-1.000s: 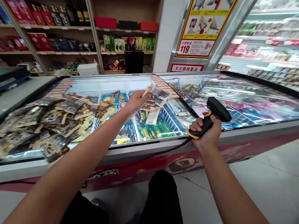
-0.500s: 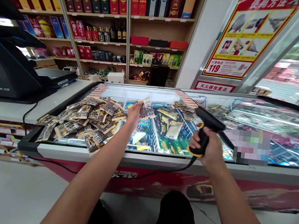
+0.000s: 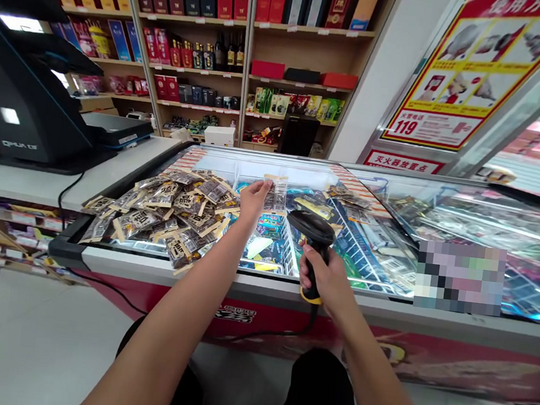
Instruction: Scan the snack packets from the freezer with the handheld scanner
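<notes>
Between the fingers of my left hand (image 3: pixel 254 202) is a small snack packet (image 3: pixel 278 195), gripped by its left edge and raised over the freezer's glass lid. Its printed back faces me. My right hand (image 3: pixel 323 273) is wrapped round the handle of a black and yellow barcode scanner (image 3: pixel 311 227), whose head points left towards the packet. A gap separates the scanner from the packet. On the glass to the left lies a heap of similar snack packets (image 3: pixel 172 201), brown and dark. A smaller group of packets (image 3: pixel 351 199) rests on the glass at the right.
The chest freezer (image 3: pixel 146 261) spans the front, with wire baskets of packaged goods under its glass. To the left a checkout machine (image 3: pixel 42 98) stands on a white counter (image 3: pixel 18 183). The scanner's cable (image 3: pixel 278 339) hangs along the freezer front. Shelves (image 3: pixel 192 71) of boxes stand behind.
The scanner in my right hand has moved left, closer to the held packet. My left hand has turned the packet more upright. The whole view has shifted slightly.
</notes>
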The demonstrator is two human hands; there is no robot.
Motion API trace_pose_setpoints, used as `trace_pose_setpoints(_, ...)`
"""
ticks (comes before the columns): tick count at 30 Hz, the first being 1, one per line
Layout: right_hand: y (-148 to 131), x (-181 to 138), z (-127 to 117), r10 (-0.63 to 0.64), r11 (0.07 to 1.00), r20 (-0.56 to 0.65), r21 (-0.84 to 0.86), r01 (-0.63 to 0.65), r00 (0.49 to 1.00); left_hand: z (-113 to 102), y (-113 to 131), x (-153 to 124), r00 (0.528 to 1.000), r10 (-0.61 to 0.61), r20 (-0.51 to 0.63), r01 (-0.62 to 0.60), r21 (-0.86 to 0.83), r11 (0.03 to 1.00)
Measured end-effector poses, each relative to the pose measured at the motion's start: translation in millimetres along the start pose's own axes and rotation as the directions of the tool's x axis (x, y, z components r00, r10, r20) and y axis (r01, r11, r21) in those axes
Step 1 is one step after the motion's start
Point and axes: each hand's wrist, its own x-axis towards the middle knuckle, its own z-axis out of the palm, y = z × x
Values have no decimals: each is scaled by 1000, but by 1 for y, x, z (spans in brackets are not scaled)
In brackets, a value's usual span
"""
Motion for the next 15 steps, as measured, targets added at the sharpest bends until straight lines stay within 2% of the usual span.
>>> trace_pose_setpoints(11, 0, -1, -2, -2, 999, 45, -49, 5, 999, -1, -3, 2, 1000, 5, -19, -5, 25, 1000)
trace_pose_setpoints(15, -9, 4, -1, -10, 999, 10, 38, 10, 1000, -1, -4, 1, 997, 72, 3, -72, 55, 996)
